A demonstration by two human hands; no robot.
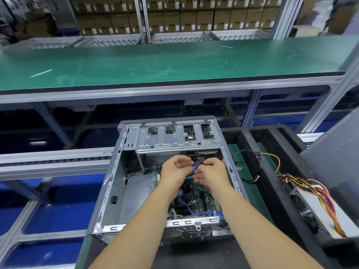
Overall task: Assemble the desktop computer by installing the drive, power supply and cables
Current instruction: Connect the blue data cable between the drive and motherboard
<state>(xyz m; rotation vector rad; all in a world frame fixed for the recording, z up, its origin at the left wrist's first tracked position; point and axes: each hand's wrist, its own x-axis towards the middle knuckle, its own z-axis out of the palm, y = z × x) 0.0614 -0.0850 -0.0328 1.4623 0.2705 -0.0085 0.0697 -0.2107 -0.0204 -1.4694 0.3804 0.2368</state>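
While the green conveyor bench (174, 63) is stretching across the far side of the station, the open computer case (136, 183) is lying on its side on the green mat (250, 171) at the near edge, with its drive cage (174, 138) facing the far edge. Beside the case, toward the right edge, a black foam tray (272, 171) is holding the power supply (318, 208), which is resting outside the chassis with its yellow and red leads (310, 187) trailing loose; a black cable loop (252, 166) is lying between tray and case. Inside the case, the motherboard (202, 200) is sitting already mounted, and a dark unit, probably the drive (206, 153), is showing just under the cage, though its seating cannot be confirmed. A blue data cable (186, 206) is running from the near edge of the board up to the hands. The left hand (174, 171) is curling its fingers around the blue cable, while the right hand (210, 172) is pinching a black connector (199, 163) between thumb and fingertips, the two hands nearly touching. Judged from this layout, the work is standing at the drive-cabling step: the power supply and its wiring are remaining to be installed.
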